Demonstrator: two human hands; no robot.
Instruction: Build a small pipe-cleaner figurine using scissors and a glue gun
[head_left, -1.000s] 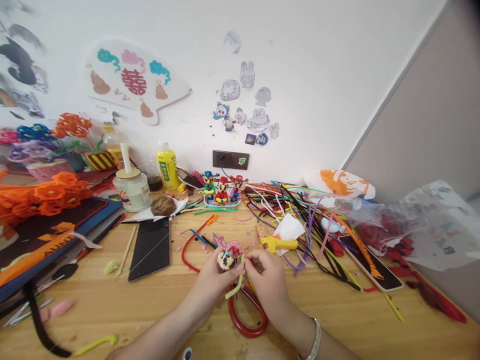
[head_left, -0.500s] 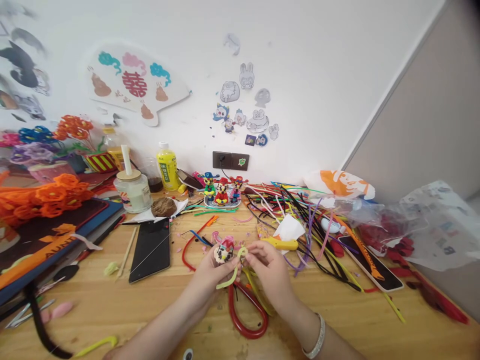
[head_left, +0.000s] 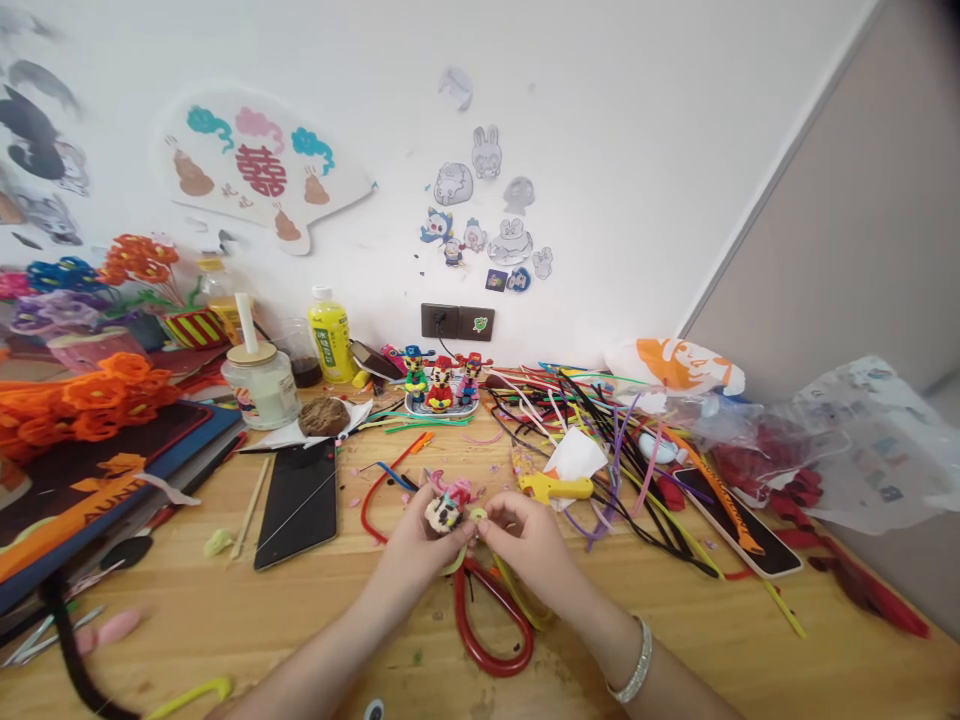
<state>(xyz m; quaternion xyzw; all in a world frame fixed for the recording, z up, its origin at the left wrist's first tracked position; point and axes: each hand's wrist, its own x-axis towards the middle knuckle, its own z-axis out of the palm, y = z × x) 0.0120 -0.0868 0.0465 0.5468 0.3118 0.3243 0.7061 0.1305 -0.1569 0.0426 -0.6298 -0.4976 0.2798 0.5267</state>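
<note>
A small figure head (head_left: 444, 508), cream and black with a pink and red top, is held in my left hand (head_left: 420, 540), its fingers wrapped round it. My right hand (head_left: 525, 540) pinches a pale yellow-green strip (head_left: 478, 514) close beside the figure's right side. Part of that strip hangs below my left thumb. Under the hands, a red loop (head_left: 495, 668) lies on the wooden table (head_left: 600, 670), with a yellow strip near it. Three finished-looking figures (head_left: 441, 388) in green, red and pink stand on a small tray at the back.
Many coloured strips (head_left: 592, 440) and a yellow-handled tool (head_left: 555, 487) lie right of centre. A black phone (head_left: 298, 505), a candle jar (head_left: 262, 388) and a yellow bottle (head_left: 332, 338) are on the left. Farther right are another phone (head_left: 739, 525) and plastic bags (head_left: 885, 440).
My right hand has moved slightly left and closer to the figure. The figure head has tilted, and the strip's loop now sits lower, with less of its hanging end visible.
</note>
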